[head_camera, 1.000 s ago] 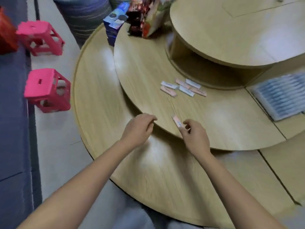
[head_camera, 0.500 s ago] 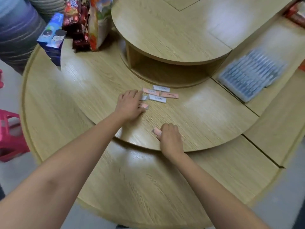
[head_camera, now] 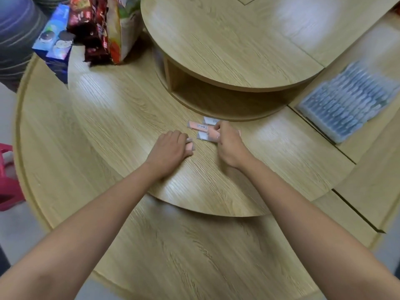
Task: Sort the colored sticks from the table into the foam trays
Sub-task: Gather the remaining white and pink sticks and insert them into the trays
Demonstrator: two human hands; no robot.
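Sticks point(head_camera: 200, 126) lie crosswise at the right hand's point(head_camera: 227, 140) eleven o'clock, its curled fingers pinching one, while the left hand point(head_camera: 171, 147) presses flat on another; tray point(head_camera: 348, 100) far at two o'clock.

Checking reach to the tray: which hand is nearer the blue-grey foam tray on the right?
Right. The right hand rests on the sticks at the table's middle, well short of the foam tray; the left hand sits beside it, farther from the tray.
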